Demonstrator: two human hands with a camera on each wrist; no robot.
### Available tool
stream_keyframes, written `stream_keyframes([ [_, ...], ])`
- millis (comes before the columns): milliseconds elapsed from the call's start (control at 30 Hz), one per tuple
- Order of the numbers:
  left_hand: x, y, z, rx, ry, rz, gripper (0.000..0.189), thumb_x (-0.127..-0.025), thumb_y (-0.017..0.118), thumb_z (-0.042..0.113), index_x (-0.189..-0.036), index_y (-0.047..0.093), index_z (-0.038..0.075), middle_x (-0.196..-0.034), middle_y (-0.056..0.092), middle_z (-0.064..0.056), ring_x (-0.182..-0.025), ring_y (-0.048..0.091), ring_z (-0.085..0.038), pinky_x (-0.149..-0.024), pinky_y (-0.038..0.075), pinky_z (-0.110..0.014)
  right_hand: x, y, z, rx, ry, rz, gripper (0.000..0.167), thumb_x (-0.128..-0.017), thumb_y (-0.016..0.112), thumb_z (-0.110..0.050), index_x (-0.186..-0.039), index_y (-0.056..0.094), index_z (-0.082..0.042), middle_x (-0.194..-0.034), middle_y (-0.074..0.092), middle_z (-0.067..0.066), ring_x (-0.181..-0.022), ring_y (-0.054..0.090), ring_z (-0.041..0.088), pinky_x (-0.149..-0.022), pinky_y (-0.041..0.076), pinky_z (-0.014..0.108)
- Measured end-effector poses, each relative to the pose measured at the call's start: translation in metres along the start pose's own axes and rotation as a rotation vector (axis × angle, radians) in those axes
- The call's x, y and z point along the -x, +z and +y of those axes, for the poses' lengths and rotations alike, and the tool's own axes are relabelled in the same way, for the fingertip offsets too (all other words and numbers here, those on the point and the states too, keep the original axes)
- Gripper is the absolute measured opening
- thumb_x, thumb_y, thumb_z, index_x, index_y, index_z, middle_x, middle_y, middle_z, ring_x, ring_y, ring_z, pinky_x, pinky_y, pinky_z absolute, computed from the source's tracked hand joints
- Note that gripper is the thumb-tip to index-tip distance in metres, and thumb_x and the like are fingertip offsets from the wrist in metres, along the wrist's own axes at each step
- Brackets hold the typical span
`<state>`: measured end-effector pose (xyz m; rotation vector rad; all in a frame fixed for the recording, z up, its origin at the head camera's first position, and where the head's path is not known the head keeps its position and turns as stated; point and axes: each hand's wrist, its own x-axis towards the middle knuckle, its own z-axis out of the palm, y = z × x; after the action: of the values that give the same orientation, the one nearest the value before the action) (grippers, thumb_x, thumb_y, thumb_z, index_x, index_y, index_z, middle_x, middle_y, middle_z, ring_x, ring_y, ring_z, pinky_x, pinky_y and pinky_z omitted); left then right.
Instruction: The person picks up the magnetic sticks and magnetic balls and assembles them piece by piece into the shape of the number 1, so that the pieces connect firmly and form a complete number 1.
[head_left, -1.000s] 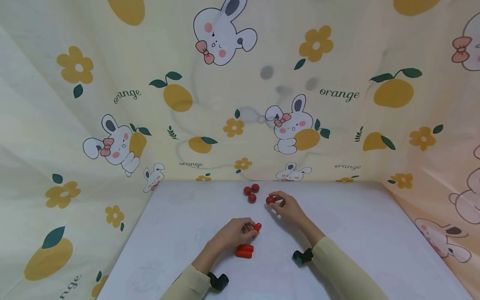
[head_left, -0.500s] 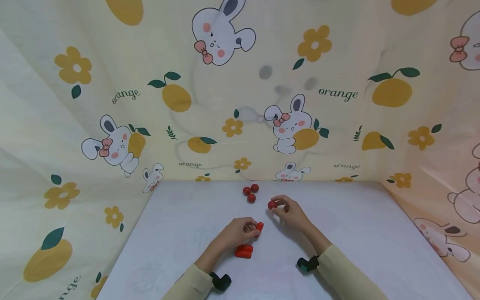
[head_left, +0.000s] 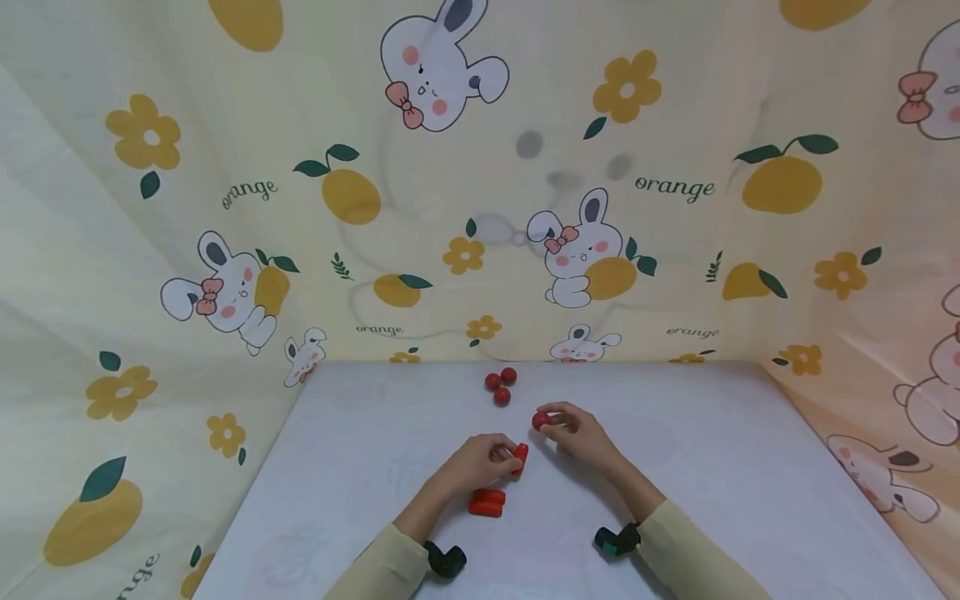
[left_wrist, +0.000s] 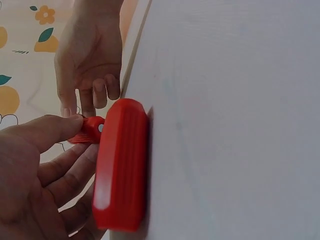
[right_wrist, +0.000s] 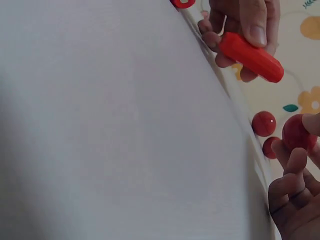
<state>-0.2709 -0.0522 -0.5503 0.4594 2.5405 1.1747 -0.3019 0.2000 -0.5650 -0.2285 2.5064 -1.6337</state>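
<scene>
Near the middle of the head view's lower half, the left hand pinched a red rod between its thumb and fingers, the rod tilted upward from the fingertips. A little higher and to the right, the right hand held a red ball between its thumb and fingertips, at the hand's left end. The held rod and the held ball were near each other but apart.

Just below the left hand, two more red rods lay side by side on the white tabletop. Three loose red balls sat in a close cluster near the tabletop's far edge, up and left of the right hand.

In the left wrist view, one lying rod filled the lower middle, its long sides ridged, and the end of the pinched rod showed a round hole. In the right wrist view, the pinched rod slanted across the upper right, and the held ball was at the right edge.

Dark wrist devices showed beside pale yellow sleeves. Behind, a cream cloth printed with rabbits, oranges and flowers filled the upper frame.
</scene>
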Motion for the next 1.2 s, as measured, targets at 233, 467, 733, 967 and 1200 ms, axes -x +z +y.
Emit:
stream_keyframes([
  [233, -0.005, 0.003, 0.002, 0.005, -0.016, -0.011, 0.024, -0.099, 0.079, 0.032, -0.119, 0.076, 0.02, -0.095, 0.072, 0.008, -0.086, 0.063, -0.014, -0.073, 0.056, -0.028, 0.001, 0.003, 0.001, -0.038, 0.022, -0.028, 0.04, -0.102, 0.076, -0.033, -0.138, 0.067, -0.02, -0.124, 0.072, 0.009, -0.086, 0.063, 0.024, -0.07, 0.052, 0.034],
  [467, -0.008, 0.004, 0.003, 0.016, -0.013, -0.016, 0.024, -0.099, 0.079, 0.032, -0.119, 0.076, 0.018, -0.093, 0.072, 0.008, -0.083, 0.064, -0.012, -0.071, 0.055, -0.026, 0.0, 0.005, -0.001, -0.059, 0.045, -0.048, 0.042, -0.102, 0.076, -0.036, -0.139, 0.066, -0.021, -0.123, 0.074, 0.007, -0.072, 0.058, 0.023, -0.065, 0.048, 0.031],
  [733, -0.011, 0.006, 0.005, 0.024, -0.014, -0.009, 0.024, -0.099, 0.079, 0.033, -0.117, 0.077, 0.016, -0.092, 0.073, 0.008, -0.085, 0.064, -0.014, -0.075, 0.055, -0.029, -0.001, 0.008, 0.0, -0.095, 0.015, -0.071, 0.042, -0.103, 0.075, -0.034, -0.139, 0.065, -0.014, -0.116, 0.076, 0.01, -0.064, 0.05, 0.019, -0.06, 0.043, 0.027],
  [967, -0.012, 0.009, 0.005, 0.039, 0.001, -0.011, 0.027, -0.099, 0.079, 0.032, -0.119, 0.076, 0.014, -0.095, 0.073, 0.006, -0.087, 0.064, -0.014, -0.078, 0.057, -0.031, -0.003, 0.01, 0.001, -0.112, 0.037, -0.07, 0.042, -0.102, 0.076, -0.035, -0.138, 0.066, -0.016, -0.115, 0.077, 0.005, -0.067, 0.053, 0.019, -0.064, 0.044, 0.028],
  [1200, -0.015, 0.011, 0.004, 0.055, 0.01, -0.007, 0.026, -0.099, 0.079, 0.033, -0.118, 0.077, 0.014, -0.095, 0.074, 0.007, -0.086, 0.064, -0.013, -0.076, 0.056, -0.029, -0.003, 0.009, 0.003, -0.132, 0.044, -0.089, 0.044, -0.102, 0.075, -0.036, -0.139, 0.065, -0.015, -0.106, 0.076, 0.006, -0.065, 0.051, 0.019, -0.063, 0.044, 0.027],
])
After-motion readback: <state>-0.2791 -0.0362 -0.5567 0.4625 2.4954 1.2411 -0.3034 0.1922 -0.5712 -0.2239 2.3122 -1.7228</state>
